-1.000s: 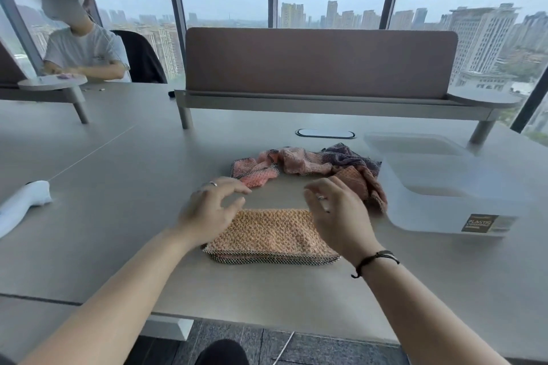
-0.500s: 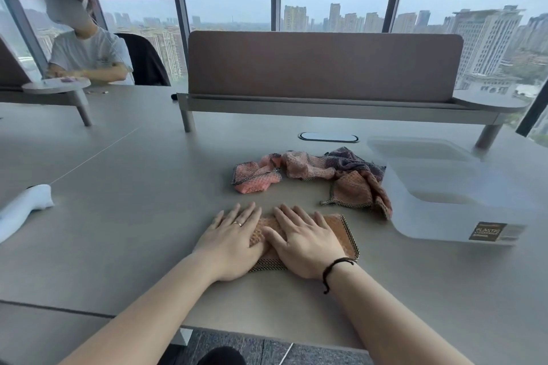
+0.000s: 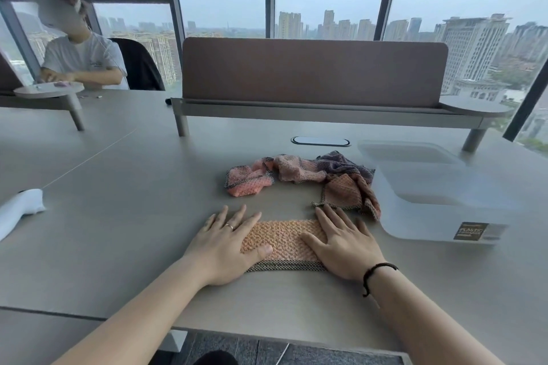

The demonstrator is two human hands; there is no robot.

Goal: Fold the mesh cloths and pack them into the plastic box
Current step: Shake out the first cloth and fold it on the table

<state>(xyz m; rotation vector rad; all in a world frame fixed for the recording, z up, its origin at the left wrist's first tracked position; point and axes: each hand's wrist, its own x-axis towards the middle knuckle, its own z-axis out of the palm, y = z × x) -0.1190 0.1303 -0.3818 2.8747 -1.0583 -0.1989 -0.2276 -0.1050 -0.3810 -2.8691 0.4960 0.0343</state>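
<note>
Both hands have slid apart since half a second ago; left hand (image 3: 221, 246) and right hand (image 3: 344, 241) press flat, fingers straight, on folded mesh cloth (image 3: 281, 241). Soft, limp; grip ends at 3 and 9 o'clock.

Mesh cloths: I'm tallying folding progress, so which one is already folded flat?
The orange mesh cloth nearest the person, pressed flat under the left hand and right hand. The pink, purple and brown cloths behind lie crumpled.
</note>
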